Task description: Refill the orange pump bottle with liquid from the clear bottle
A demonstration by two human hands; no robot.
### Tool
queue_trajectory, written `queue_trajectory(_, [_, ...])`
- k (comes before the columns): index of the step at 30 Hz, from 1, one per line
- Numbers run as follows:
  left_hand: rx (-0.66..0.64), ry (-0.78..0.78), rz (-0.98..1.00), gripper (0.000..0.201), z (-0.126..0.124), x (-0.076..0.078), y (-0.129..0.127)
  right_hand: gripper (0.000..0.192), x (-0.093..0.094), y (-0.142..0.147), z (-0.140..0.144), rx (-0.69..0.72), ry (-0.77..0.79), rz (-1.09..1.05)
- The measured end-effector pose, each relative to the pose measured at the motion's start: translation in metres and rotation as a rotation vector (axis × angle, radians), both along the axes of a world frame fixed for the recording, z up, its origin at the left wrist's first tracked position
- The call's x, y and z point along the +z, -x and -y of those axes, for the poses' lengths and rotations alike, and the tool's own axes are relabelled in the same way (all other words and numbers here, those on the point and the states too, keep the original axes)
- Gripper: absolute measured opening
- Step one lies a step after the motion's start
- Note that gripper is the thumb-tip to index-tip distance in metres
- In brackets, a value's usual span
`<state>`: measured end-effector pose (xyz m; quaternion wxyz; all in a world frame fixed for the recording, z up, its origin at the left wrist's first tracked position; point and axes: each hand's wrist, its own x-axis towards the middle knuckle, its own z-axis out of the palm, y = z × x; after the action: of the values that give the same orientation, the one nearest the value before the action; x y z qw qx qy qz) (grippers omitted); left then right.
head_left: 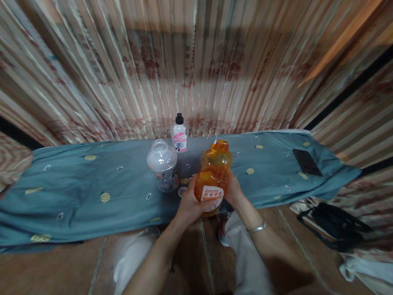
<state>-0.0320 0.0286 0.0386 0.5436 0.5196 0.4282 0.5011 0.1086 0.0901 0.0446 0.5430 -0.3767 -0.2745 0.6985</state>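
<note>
Both hands, left (188, 207) and right (234, 191), gripped an orange bottle (212, 176); a clear jar (162, 165) stood just left of it.

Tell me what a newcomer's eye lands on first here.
First the orange bottle, tilted and held in both hands, left hand and right hand, over the near edge of the blue cloth. Just left stands a clear jar; behind it a small black-capped bottle; far right a dark phone.

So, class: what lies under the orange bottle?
The orange bottle, gripped by the left hand and right hand, sits over a blue cloth. Its base and the surface beneath are hidden.
</note>
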Motion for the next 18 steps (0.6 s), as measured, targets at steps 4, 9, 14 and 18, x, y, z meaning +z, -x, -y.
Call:
queue_trajectory(4, [0.001, -0.018, -0.007, 0.088, 0.002, 0.003, 0.001, 0.036, 0.002, 0.002, 0.002, 0.017, 0.0, -0.011])
queue_trajectory(9, [0.04, -0.034, -0.034, 0.093, 0.004, 0.003, 0.004, 0.04, 0.003, 0.004, 0.003, 0.016, -0.039, -0.001])
queue_trajectory(14, [0.121, -0.078, -0.097, 0.093, 0.002, 0.002, 0.009, 0.068, 0.006, 0.003, 0.006, 0.087, -0.102, 0.021])
queue_trajectory(18, [0.185, -0.097, -0.128, 0.081, -0.001, 0.005, 0.012, 0.08, 0.011, 0.0, 0.014, 0.198, -0.205, 0.052])
